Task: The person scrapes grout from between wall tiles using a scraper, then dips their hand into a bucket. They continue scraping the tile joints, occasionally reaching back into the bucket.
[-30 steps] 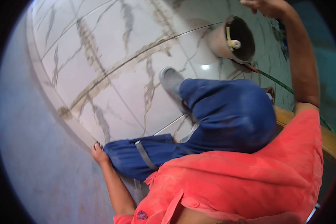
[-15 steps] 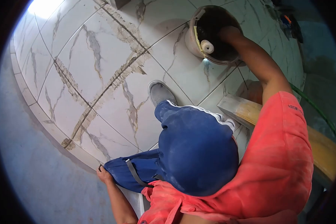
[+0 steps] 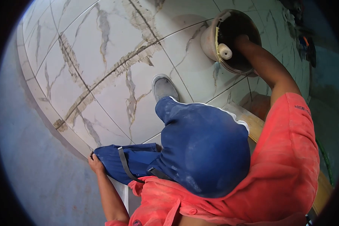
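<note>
My right hand [image 3: 242, 40] reaches down into a bucket [image 3: 211, 41]; its fingers are lost in the dark inside, and so is whatever they touch. A pale, round-ended piece [image 3: 225, 51] sits at the bucket's near rim. At the left, my left hand [image 3: 96, 164] lies against the knee of my blue trousers [image 3: 128, 160], close to the foot of the wall. Its fingers look curled in, and what they hold, if anything, does not show.
White marbled floor tiles [image 3: 113, 94] have grey-brown smears along several joints. A grey shoe [image 3: 164, 88] stands on them. The blue-grey wall [image 3: 34, 162] rises on the left above a skirting strip [image 3: 45, 98]. On the right are a yellowish beam-like piece [image 3: 254, 128] and a green hose [image 3: 325, 158].
The camera view has shifted, so the bucket appears lower and further right. My right hand stays inside the bucket. My left hand remains by the knee.
</note>
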Tool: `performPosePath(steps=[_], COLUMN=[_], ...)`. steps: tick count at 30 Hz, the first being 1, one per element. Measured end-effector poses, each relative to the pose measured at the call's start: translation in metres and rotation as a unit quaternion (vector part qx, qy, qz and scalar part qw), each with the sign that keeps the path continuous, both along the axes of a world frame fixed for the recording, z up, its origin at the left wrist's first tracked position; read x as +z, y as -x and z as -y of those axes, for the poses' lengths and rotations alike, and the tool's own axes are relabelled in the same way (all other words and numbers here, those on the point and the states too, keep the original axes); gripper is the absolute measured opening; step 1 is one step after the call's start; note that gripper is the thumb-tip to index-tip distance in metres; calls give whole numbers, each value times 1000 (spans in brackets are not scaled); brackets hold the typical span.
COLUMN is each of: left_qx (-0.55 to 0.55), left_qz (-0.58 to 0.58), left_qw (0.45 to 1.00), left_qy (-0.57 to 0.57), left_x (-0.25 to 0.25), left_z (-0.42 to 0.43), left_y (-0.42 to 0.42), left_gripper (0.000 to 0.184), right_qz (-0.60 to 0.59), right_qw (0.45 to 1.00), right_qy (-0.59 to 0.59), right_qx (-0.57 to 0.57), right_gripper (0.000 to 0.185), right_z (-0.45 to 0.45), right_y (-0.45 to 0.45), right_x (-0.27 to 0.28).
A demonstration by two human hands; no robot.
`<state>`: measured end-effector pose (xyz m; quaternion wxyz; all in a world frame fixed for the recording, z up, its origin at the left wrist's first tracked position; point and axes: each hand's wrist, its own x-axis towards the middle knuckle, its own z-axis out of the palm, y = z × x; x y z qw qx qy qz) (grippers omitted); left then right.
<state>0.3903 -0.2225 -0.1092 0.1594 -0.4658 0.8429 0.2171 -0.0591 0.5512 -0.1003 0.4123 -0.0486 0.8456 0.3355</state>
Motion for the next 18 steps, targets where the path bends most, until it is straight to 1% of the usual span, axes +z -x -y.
performPosePath(steps=[2, 3, 6, 8, 9, 11, 12, 13, 14, 15, 16, 17, 18], left_qx=[16, 29, 33, 26, 13, 14, 14, 13, 0, -10, -9, -21, -31], left_qz=[-74, -96, -110, -109, -104, -124, -138, -142, -147, -153, -159, -157, -154], left_qw=[996, 993, 992, 992, 993, 990, 988, 987, 986, 985, 983, 984, 984], left_qy=[-53, -69, -59, -55, -52, -59, -65, -75, -79, -81, -87, -85, -82], left_x=[2, 0, 1, 3, 3, 2, 2, 1, -1, -2, -3, -1, 3], left_z=[-3, -4, -7, -8, -7, -8, -8, -7, -3, -1, 0, 0, 0], left_y=[-7, -10, -16, -18, -18, -23, -30, -35, -39, -41, -43, -44, -48], left_gripper=[32, 34, 35, 36, 37, 38, 39, 39, 39, 40, 40, 40, 40], right_qz=[52, 52, 60, 115, 113, 277, 277, 211, 137, 130, 87, 43, 39], right_qw=[998, 998, 998, 991, 991, 951, 950, 966, 963, 963, 955, 929, 931], right_qy=[-29, -30, -12, -58, -59, -137, -145, -119, -90, -97, 15, 128, 125], right_qx=[24, 34, 30, 39, 39, 29, 23, -96, -213, -216, -285, -345, -340], right_gripper=[34, 34, 35, 39, 39, 42, 42, 42, 43, 43, 43, 44, 44], right_z=[7, 17, 51, 75, 82, 87, 80, 67, 54, 43, 33, 32, 41], right_y=[2, 3, 2, 5, 10, 24, 28, 35, 36, 35, 34, 33, 31], right_x=[3, 11, 47, 72, 84, 110, 124, 139, 159, 181, 203, 223, 239])
